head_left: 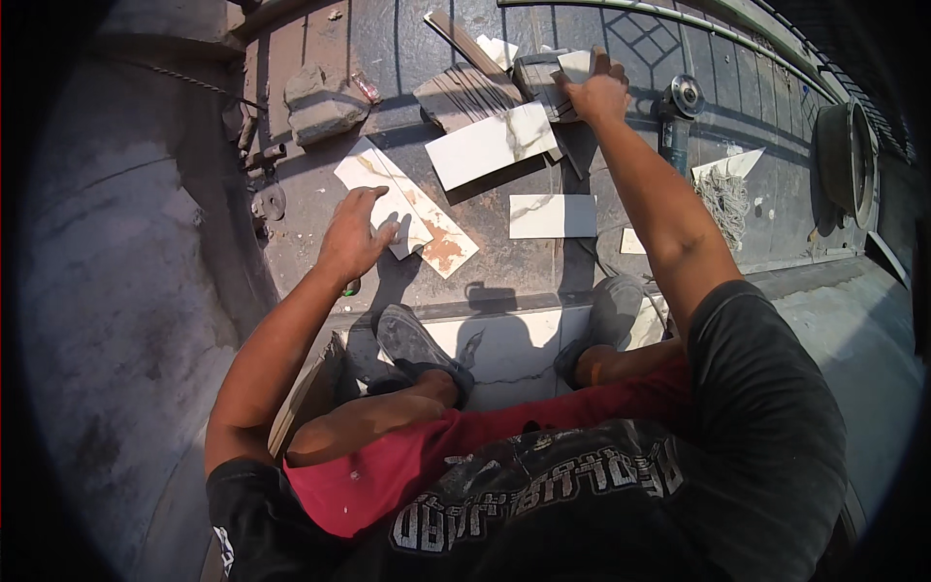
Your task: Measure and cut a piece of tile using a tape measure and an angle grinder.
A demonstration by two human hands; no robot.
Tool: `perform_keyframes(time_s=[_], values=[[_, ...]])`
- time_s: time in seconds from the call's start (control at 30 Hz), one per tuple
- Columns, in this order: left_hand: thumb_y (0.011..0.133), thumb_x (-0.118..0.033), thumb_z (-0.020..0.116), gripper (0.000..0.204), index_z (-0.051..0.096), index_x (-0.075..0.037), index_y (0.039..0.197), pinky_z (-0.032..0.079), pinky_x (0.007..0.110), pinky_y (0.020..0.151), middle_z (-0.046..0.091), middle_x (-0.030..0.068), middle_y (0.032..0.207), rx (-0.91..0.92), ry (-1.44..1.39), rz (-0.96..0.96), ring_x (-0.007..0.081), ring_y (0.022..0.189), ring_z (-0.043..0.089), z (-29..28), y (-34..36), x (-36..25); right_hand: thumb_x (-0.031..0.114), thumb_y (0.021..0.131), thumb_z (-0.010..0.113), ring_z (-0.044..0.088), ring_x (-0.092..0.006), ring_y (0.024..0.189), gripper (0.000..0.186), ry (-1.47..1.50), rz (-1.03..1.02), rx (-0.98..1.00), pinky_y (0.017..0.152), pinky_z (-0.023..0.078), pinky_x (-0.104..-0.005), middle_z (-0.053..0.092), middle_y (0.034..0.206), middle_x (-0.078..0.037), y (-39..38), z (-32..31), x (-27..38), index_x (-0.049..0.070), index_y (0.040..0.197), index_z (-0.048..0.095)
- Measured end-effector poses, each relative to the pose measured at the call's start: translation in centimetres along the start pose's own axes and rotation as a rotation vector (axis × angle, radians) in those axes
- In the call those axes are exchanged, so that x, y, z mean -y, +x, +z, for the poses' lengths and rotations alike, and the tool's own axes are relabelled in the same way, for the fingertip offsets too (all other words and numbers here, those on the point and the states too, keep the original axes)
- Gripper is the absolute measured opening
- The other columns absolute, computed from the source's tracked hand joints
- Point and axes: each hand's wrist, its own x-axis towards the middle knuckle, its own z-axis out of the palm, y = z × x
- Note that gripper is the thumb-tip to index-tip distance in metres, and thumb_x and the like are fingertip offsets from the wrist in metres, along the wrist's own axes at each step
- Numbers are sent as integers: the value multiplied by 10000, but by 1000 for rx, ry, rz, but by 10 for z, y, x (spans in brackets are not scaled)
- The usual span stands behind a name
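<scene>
My left hand (357, 233) is open, its fingers spread over two overlapping white tile strips (376, 167); whether it touches them I cannot tell. Farther off to the right, my right hand (599, 95) grips a small white tile piece (574, 66) beside a dark block (539, 78). A long white tile with grey-gold veining (493, 147) rests raised and slightly tilted against the blocks. Nearer to me, a shorter veined tile (553, 215) lies flat on the floor, partly in my arm's shadow.
An angle grinder (673, 136) stands right of my right forearm, disc uppermost. Beyond it lie a tangle of pale string (720, 206) and a round metal pan (846, 160). A rough stone lump (325, 109) sits at the far left. My sandalled feet (419, 341) are close by.
</scene>
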Motion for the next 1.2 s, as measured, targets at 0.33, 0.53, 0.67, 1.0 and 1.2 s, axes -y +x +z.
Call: perform_keyframes(time_s=[0.33,0.53,0.67,1.0,1.2], values=[[720,-494,859,1098,259,-185,1586,313,544,1162,306,230,1582,-9,399,185,419,1475,291,82,110,-122,662,847,642,351,-429,1433,913,-53,-47,-155,1097,347,-622,325,1564,-251,5,18,-54,127,1533,365],[698,-465,879,1116,256,-200,1586,325,589,1129,327,207,1569,-41,423,55,416,1453,324,100,120,-119,662,840,659,340,-433,1449,932,119,59,262,1129,344,-593,318,1575,-226,18,5,10,205,1571,305],[740,-398,867,1046,270,-211,1579,350,588,1087,388,158,1521,-44,426,153,378,1392,397,104,119,-118,648,828,680,371,-438,1430,943,75,-70,160,1135,371,-541,325,1569,-234,17,22,0,225,1578,294],[703,-444,878,1131,218,-254,1601,336,608,1054,384,182,1479,-152,314,75,396,1358,390,101,139,-128,564,906,626,404,-432,1399,741,149,-184,23,1142,350,-536,391,1530,-224,16,23,-9,204,1518,415],[661,-514,896,1254,129,-260,1620,183,694,1154,215,236,1609,-74,370,-85,453,1506,194,110,123,-119,359,936,578,576,-414,1171,408,621,384,-203,967,442,-515,606,1240,-248,-80,36,10,3,1136,588]])
